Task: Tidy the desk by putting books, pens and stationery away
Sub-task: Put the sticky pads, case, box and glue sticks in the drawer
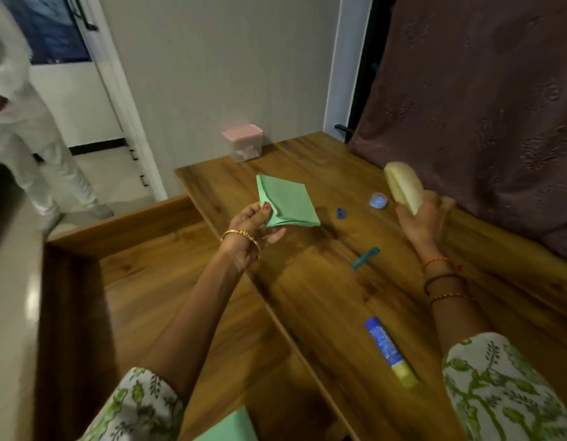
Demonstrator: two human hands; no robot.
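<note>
My left hand [250, 229] pinches a stack of green paper sheets [287, 202] by its near corner and holds it just above the wooden desk [307, 291]. A pale yellow pad of paper [403, 187] stands tilted upright over the desk's right side, gripped from below by my right hand [425, 222]. On the desk lie a small blue sharpener [340, 213], a small round blue pot [379, 200], a teal clip-like piece [365, 258] and a blue and yellow glue stick [391, 351].
A clear box with a pink lid [243, 142] stands at the desk's far edge by the wall. A brown curtain [482, 106] hangs along the right side. A lower wooden surface [167, 281] lies left of the desk. A person in white [30, 138] stands at the far left. More green paper [231, 428] shows at the bottom.
</note>
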